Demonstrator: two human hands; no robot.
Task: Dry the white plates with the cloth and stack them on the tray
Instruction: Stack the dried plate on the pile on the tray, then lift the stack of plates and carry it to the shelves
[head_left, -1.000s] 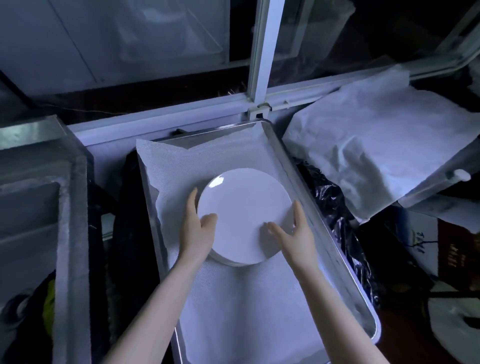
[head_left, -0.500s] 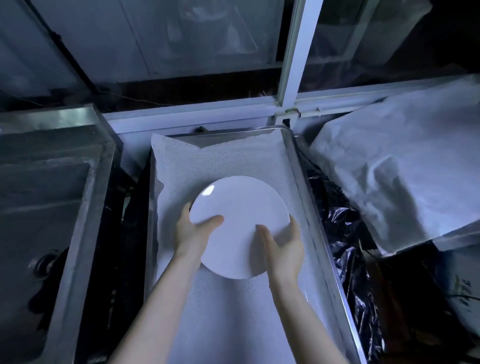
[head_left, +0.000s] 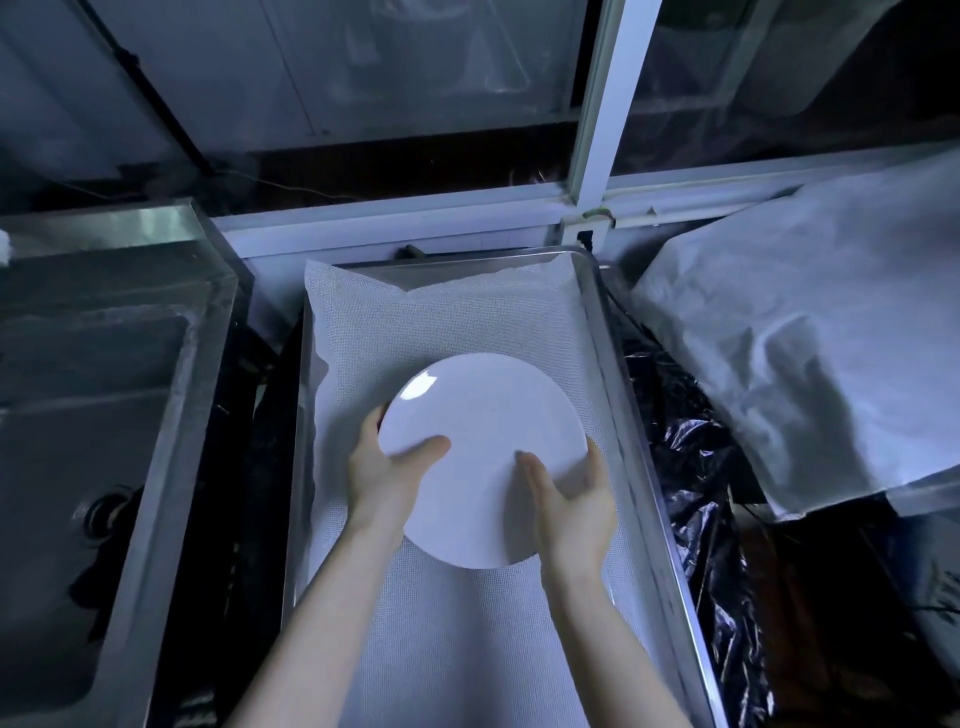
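Observation:
A round white plate (head_left: 483, 441) is in the middle of a steel tray (head_left: 613, 353) lined with a white mesh cloth (head_left: 447, 322). My left hand (head_left: 384, 478) grips the plate's left rim, thumb on top. My right hand (head_left: 571, 504) grips its near right rim, thumb on top and fingers curled behind the edge. The plate appears slightly tilted and raised toward me; I cannot tell whether other plates lie beneath it.
A steel sink (head_left: 104, 415) with a drain sits left of the tray. A crumpled white sheet (head_left: 810, 332) covers something at the right, above black plastic film (head_left: 696, 467). A white window frame (head_left: 602, 119) runs behind the tray.
Both hands have closed on the plate's rim and drawn it a little toward me, off the low stack seen a second ago. The view has shifted left, showing more of the sink.

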